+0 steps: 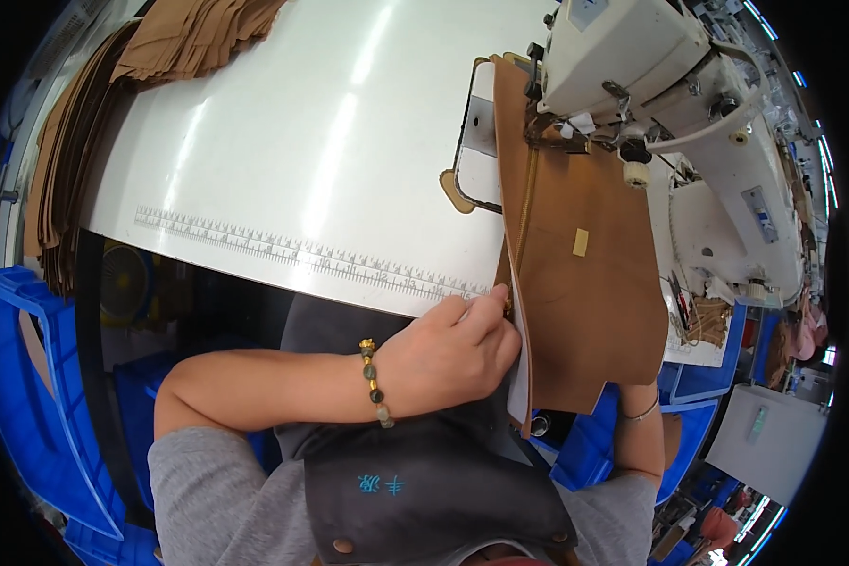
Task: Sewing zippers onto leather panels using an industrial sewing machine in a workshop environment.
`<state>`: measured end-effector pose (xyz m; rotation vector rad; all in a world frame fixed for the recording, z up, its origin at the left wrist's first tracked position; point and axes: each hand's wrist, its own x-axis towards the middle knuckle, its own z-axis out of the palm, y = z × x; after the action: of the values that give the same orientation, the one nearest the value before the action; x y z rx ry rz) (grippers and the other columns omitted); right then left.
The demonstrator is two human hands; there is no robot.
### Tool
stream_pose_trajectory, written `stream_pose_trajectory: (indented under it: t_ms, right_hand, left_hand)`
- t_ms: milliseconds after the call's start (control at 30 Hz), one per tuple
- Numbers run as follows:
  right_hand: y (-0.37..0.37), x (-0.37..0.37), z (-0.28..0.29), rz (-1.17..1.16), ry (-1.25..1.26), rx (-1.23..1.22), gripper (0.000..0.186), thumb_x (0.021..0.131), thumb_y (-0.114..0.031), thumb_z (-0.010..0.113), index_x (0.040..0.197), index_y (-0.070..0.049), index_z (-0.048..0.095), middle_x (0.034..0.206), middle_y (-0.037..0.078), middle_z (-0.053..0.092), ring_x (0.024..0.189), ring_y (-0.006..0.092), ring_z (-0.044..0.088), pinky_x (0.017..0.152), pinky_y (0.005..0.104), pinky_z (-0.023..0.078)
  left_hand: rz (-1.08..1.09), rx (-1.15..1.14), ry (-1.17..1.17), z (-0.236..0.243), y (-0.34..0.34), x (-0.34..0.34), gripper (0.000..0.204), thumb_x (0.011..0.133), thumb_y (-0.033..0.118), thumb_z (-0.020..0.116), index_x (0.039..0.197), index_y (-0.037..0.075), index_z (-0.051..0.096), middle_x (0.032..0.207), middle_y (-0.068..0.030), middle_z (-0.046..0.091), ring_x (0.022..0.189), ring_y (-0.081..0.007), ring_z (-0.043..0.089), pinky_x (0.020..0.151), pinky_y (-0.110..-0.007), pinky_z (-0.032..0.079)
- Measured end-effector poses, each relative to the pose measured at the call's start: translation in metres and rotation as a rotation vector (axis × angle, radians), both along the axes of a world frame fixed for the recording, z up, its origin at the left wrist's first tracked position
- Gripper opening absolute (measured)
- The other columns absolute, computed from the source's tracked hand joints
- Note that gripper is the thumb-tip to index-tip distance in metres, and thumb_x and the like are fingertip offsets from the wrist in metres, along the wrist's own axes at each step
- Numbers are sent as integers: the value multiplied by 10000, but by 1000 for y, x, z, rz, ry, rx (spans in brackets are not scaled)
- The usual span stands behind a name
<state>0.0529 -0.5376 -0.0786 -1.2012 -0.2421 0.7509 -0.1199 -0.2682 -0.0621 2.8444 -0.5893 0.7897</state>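
Note:
A brown leather-like panel [594, 283] lies under the sewing machine's head [623, 66] and hangs over the table's near edge. Along its left side runs a gold-toned zipper [528, 193], and a pale lining shows at the lower left edge. My left hand [467, 344] is closed, with thumb and fingertips pinching that edge beside the zipper's near end. A small piece of tan tape [581, 242] sits on the panel. My right hand [639, 396] reaches beneath the panel's lower right corner; its fingers are hidden there.
The white table [283, 123] has a printed ruler [302, 253] along its front. Stacked brown pieces [71, 160] hang over the left end, with more [193, 38] at the back. Blue bins [47, 396] stand below. Small tools and scraps [703, 316] lie at the right.

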Motion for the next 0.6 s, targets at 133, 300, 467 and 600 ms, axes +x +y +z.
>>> stream_pose_trajectory:
  t_ms: [133,300,467,600]
  right_hand:
    - [21,30,7,-66,-105,-51,348,1039,-124,566,1353,23,553,1258,136,657,995,142,668,727,243,563]
    - [28,44,21,-103,-165,-70,332,1034,-120,574,1335,21,564,1244,132,661,991,139,666,733,242,561]
    - [32,48,23,-120,-211,-95,316,1030,-116,582,1316,19,574,1231,129,666,987,136,665,739,242,559]
    - [33,51,28,-135,-225,-102,304,1027,-113,589,1302,17,583,1220,126,670,983,134,663,744,241,557]
  left_hand:
    - [-22,-7,45,1,2,-1,109,809,142,633,830,35,640,1000,-181,719,1033,-224,586,659,-275,433]
    - [-35,-50,42,2,4,0,109,797,136,633,824,30,643,1032,-209,719,999,-222,581,655,-269,434]
    - [-50,-18,34,2,4,1,123,774,142,637,816,27,646,1079,-243,717,949,-208,564,655,-259,439]
    - [-44,-2,21,3,5,1,123,774,145,638,814,29,647,1082,-238,719,948,-203,562,653,-259,438]
